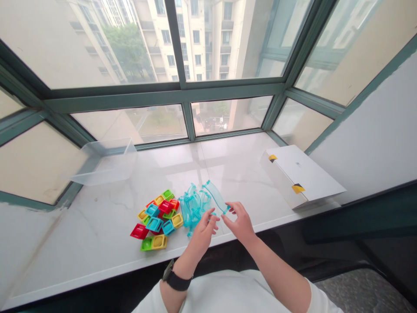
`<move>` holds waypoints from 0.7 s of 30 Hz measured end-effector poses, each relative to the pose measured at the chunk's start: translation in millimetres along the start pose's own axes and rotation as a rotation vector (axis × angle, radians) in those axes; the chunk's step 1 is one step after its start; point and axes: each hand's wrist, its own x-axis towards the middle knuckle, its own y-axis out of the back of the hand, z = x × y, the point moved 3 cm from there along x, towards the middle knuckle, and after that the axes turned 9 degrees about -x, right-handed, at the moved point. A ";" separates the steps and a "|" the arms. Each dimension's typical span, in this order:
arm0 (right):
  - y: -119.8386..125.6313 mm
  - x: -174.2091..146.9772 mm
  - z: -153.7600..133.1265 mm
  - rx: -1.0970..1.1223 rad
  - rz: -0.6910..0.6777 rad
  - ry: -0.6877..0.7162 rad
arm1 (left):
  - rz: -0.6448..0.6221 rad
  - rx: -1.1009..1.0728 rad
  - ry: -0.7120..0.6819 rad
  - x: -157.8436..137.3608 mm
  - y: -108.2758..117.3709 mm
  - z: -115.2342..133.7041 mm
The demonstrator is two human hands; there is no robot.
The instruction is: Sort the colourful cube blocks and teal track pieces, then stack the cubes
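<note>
A translucent blue curved track piece (215, 195) slants up and away from my right hand (240, 222), whose thumb and fingers pinch its near end. My left hand (203, 231) is beside it, fingers loosely bent and apart, with no piece plainly held. A bit of blue shows by its fingertips, partly hidden. Just beyond and left of that hand lies a heap of similar translucent blue pieces (190, 206). Further left is a pile of small red, yellow, green and blue plastic pieces (155, 224) with hollowed tops.
A clear plastic bin (112, 174) stands at the back left of the white marbled sill (107, 226). On the right sits a white box (302, 174) with yellow-and-black tabs. Green-framed windows (163, 98) enclose the sill, and its front edge runs close to my body.
</note>
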 end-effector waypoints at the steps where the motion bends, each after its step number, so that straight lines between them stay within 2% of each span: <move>1: 2.1 3.8 13.9 -0.027 0.032 -0.025 | 0.004 0.005 0.000 -2.3 4.2 2.1; 6: 16.5 25.3 95.6 -0.164 0.160 -0.183 | 0.074 -0.016 0.035 -15.6 42.9 4.2; 11: 23.9 43.3 158.9 -0.343 0.203 -0.315 | 0.258 -0.064 0.064 -25.2 87.7 -13.7; 15: 19.1 56.5 179.7 -0.465 0.179 -0.388 | 0.361 -0.113 0.082 -28.7 102.4 -25.8; 18: 11.8 64.6 184.1 -0.544 0.154 -0.453 | 0.383 -0.141 0.084 -28.3 101.3 -28.0; 21: 3.6 69.6 183.5 -0.612 0.132 -0.461 | 0.371 -0.155 0.075 -27.0 95.6 -25.6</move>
